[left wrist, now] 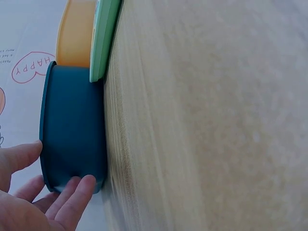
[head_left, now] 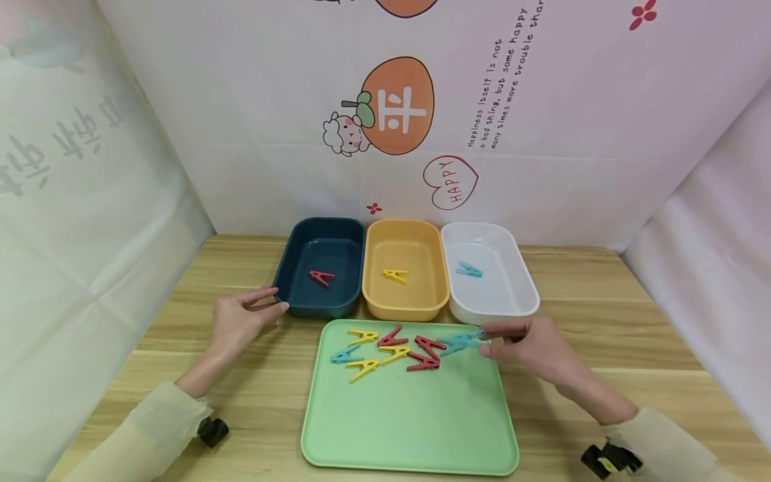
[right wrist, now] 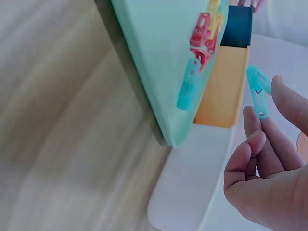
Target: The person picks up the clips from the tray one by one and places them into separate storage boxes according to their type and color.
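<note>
My right hand (head_left: 530,345) pinches a light blue plastic clothespin (right wrist: 257,91) between thumb and fingertips, above the tray's far right corner. Below it, another blue clothespin (right wrist: 189,86) lies on the green tray (head_left: 409,422). Several yellow, red and blue clothespins are spread along the tray's far end, among them a red clothespin (head_left: 423,361) and a yellow clothespin (head_left: 364,368). My left hand (head_left: 237,325) touches the near left corner of the dark blue bin (left wrist: 72,125), thumb at its rim and fairly straight fingers against its wall.
Beside the dark blue bin, holding a red clothespin (head_left: 322,277), stand a yellow bin (head_left: 406,311) with a yellow clothespin (head_left: 395,275) and a white bin (head_left: 496,312) with a blue clothespin (head_left: 469,269). A printed cloth (head_left: 271,134) hangs behind the wooden table (head_left: 578,281).
</note>
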`<state>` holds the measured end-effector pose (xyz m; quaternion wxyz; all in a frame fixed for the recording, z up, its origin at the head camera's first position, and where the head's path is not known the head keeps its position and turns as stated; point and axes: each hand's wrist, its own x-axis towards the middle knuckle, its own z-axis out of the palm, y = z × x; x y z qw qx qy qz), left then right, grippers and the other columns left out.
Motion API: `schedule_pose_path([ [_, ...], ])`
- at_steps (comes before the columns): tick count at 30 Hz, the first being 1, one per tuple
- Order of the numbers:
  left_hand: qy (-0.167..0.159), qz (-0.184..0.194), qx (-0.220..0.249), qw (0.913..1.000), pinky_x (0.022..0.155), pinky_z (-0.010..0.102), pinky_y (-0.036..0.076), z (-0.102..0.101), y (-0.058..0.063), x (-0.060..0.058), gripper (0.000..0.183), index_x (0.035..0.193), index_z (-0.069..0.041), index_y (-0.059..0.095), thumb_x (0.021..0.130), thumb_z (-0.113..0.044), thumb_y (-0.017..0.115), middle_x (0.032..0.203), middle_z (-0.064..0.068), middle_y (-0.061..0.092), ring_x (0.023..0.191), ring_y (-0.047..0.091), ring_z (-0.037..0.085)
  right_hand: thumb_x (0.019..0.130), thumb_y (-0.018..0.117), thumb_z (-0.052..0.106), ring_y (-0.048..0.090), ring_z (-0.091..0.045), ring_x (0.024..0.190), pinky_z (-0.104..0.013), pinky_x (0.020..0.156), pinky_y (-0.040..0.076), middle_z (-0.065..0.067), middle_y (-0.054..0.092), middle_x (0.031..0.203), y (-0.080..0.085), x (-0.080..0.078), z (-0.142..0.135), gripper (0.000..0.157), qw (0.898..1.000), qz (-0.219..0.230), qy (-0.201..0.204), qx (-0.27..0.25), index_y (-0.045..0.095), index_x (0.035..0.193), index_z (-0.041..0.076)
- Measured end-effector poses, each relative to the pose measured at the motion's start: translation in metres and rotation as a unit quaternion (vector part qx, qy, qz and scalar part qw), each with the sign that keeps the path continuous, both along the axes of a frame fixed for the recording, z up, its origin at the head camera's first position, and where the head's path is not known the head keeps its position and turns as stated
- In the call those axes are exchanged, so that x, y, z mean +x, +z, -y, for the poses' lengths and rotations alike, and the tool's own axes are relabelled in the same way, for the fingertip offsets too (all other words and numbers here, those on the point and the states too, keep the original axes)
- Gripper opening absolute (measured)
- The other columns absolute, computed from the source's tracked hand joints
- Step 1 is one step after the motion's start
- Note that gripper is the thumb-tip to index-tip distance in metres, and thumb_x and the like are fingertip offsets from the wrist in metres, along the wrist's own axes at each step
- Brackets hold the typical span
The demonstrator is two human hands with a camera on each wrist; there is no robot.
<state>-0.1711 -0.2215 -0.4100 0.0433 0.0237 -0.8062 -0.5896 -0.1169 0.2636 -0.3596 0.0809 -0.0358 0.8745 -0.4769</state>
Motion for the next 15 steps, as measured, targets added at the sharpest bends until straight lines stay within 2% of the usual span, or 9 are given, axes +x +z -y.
schedule_pose_path([
  [4, 0.002, 0.000, 0.000, 1.0000, 0.079, 0.032, 0.064, 0.000, 0.000, 0.000, 0.051, 0.134, 0.005, 0.069, 0.092, -0.019, 0.086, 0.152, 0.021, 0.054, 0.091, 0.075, 0.004, 0.087, 0.090, 0.023, 0.061, -0.014, 0.093, -0.024, 0.074, 0.057, -0.010, 0.077, 0.116, 0.009, -0.006, -0.003, 0.045, 1.000, 0.003, -0.009, 0.011, 0.077, 0.124, 0.001],
  [8, 0.001, 0.001, 0.003, 1.0000, 0.079, 0.032, 0.064, 0.000, 0.000, -0.001, 0.052, 0.134, 0.005, 0.069, 0.092, -0.020, 0.086, 0.152, 0.022, 0.054, 0.092, 0.075, 0.005, 0.087, 0.090, 0.028, 0.062, -0.017, 0.101, -0.022, 0.079, 0.057, -0.011, 0.075, 0.124, 0.019, -0.014, -0.007, 0.048, 0.999, -0.003, -0.013, 0.036, 0.077, 0.126, 0.002],
  [15, 0.001, 0.004, 0.002, 1.0000, 0.081, 0.033, 0.063, 0.001, 0.000, 0.000, 0.053, 0.134, 0.005, 0.069, 0.091, -0.021, 0.087, 0.153, 0.021, 0.053, 0.094, 0.076, 0.006, 0.088, 0.089, 0.028, 0.056, -0.017, 0.097, -0.021, 0.075, 0.055, -0.014, 0.072, 0.126, 0.035, -0.029, -0.013, 0.048, 0.999, -0.019, -0.019, 0.037, 0.077, 0.127, 0.001],
])
